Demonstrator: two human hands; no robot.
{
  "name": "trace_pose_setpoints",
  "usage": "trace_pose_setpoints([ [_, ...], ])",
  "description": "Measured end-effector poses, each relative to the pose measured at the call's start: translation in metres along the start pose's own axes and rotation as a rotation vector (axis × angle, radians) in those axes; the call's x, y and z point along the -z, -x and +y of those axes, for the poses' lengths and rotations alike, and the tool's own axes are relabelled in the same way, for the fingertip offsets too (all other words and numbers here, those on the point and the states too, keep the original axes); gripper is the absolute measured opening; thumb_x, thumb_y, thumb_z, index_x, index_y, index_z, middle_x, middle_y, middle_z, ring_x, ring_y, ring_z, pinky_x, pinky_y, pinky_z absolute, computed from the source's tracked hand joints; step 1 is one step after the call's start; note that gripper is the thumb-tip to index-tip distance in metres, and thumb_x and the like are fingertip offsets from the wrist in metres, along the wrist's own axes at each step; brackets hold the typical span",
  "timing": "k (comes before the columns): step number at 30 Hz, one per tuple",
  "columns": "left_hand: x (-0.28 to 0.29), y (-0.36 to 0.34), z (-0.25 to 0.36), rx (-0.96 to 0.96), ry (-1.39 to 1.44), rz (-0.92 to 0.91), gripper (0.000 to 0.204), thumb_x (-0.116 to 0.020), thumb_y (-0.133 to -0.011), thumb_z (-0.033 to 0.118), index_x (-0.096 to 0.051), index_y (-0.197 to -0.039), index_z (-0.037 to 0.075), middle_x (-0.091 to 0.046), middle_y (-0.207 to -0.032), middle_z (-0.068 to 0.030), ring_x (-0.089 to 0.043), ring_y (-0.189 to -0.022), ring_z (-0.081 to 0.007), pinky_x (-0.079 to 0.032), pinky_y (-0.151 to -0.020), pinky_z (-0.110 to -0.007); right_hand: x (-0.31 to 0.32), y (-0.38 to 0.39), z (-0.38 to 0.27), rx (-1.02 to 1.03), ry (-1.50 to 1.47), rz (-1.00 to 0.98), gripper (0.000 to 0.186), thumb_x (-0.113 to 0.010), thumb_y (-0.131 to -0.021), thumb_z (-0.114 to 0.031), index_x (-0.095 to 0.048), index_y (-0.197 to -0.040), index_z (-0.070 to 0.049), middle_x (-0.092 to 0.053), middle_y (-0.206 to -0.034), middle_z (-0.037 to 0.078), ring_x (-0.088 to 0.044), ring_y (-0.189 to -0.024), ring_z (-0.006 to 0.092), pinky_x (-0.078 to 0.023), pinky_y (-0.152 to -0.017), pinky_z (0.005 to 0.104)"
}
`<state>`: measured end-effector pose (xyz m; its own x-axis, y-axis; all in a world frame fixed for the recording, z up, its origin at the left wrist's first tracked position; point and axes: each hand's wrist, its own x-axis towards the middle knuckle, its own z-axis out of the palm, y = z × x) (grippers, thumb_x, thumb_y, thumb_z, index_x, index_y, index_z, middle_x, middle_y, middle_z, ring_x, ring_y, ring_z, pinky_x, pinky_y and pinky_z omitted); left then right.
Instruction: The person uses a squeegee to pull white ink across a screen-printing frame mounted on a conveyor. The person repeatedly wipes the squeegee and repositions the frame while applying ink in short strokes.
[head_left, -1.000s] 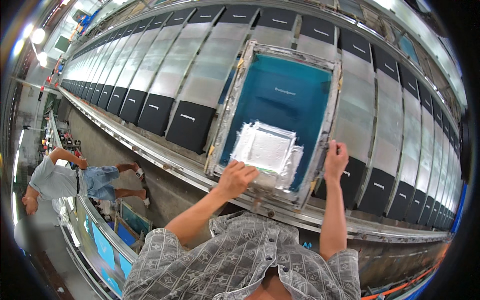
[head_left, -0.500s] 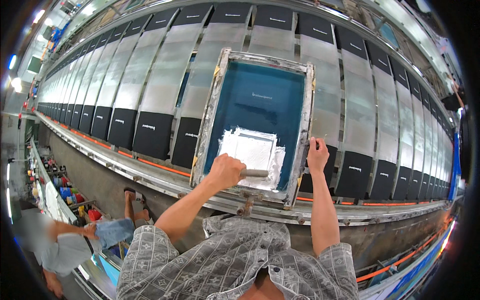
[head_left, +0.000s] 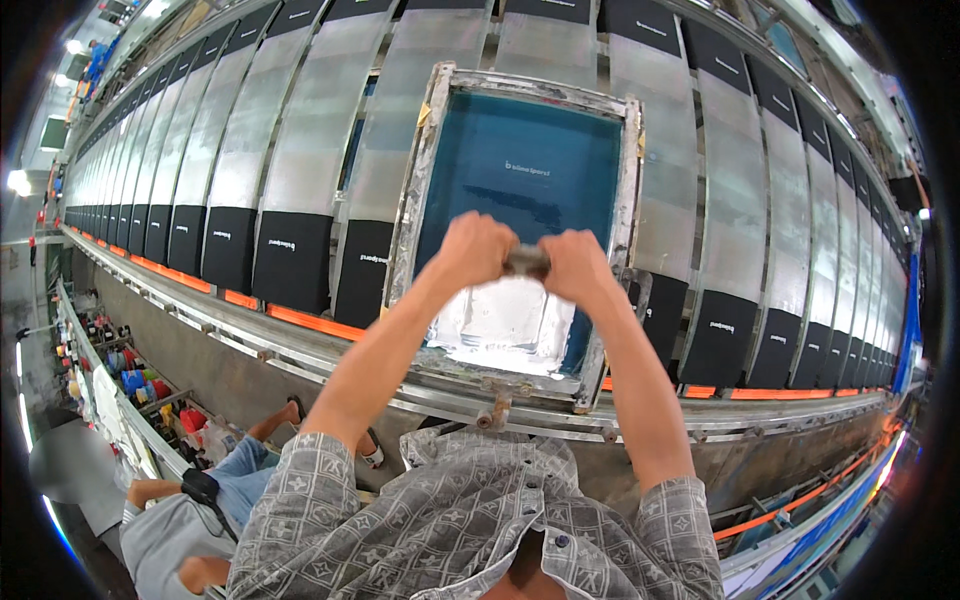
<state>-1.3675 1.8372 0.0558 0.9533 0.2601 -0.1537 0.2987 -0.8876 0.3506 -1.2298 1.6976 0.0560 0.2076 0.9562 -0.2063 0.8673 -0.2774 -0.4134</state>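
Both my hands grip the grey bar-shaped handle of a squeegee (head_left: 527, 262) over the middle of a printing screen. My left hand (head_left: 476, 248) is closed around its left end, and my right hand (head_left: 577, 264) around its right end. The blade is mostly hidden beneath my hands. Thick white ink (head_left: 500, 325) covers the near part of the mesh, right below the squeegee. Beyond my hands the blue mesh (head_left: 520, 135) shows a small pale logo and a darker smear. Ink stains the worn metal screen frame (head_left: 412, 215), which lies across the printing bed.
Long pale boards (head_left: 305, 130) with black fabric pieces (head_left: 291, 262) at their ends line up on both sides. A metal rail (head_left: 300, 370) runs along the near edge. At lower left, a seated person (head_left: 190, 520) is beside a shelf of colourful containers (head_left: 135, 380).
My right hand has left the screen frame's right side and now holds the squeegee too. My left hand has moved away from me with it. The person at left has shifted right.
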Motion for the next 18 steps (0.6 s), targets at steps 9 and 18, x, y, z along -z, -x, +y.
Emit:
trace_pose_setpoints([
  [9, -0.015, 0.063, 0.022, -0.028, 0.088, -0.075, 0.008, -0.072, -0.07, 0.022, -0.066, -0.07, 0.015, -0.064, -0.065, -0.0086, -0.064, -0.069, -0.0306, -0.046, -0.07, -0.042, -0.015, 0.055, -0.034, 0.055, -0.014, -0.084, 0.014, -0.07, -0.069, -0.017, -0.067, -0.078, -0.008, -0.062, -0.071, 0.016, -0.062, -0.079, 0.0322, -0.044, -0.08, 0.0427],
  [18, -0.001, -0.008, -0.003, -0.026, 0.034, 0.007, 0.015, -0.077, -0.068, 0.028, -0.07, -0.072, 0.016, -0.066, -0.069, -0.0104, -0.065, -0.071, -0.0345, -0.05, -0.067, -0.044, 0.008, -0.004, -0.001, -0.039, 0.001, -0.032, 0.013, -0.072, -0.07, -0.021, -0.067, -0.075, -0.01, -0.065, -0.07, 0.015, -0.065, -0.076, 0.0329, -0.046, -0.075, 0.0428],
])
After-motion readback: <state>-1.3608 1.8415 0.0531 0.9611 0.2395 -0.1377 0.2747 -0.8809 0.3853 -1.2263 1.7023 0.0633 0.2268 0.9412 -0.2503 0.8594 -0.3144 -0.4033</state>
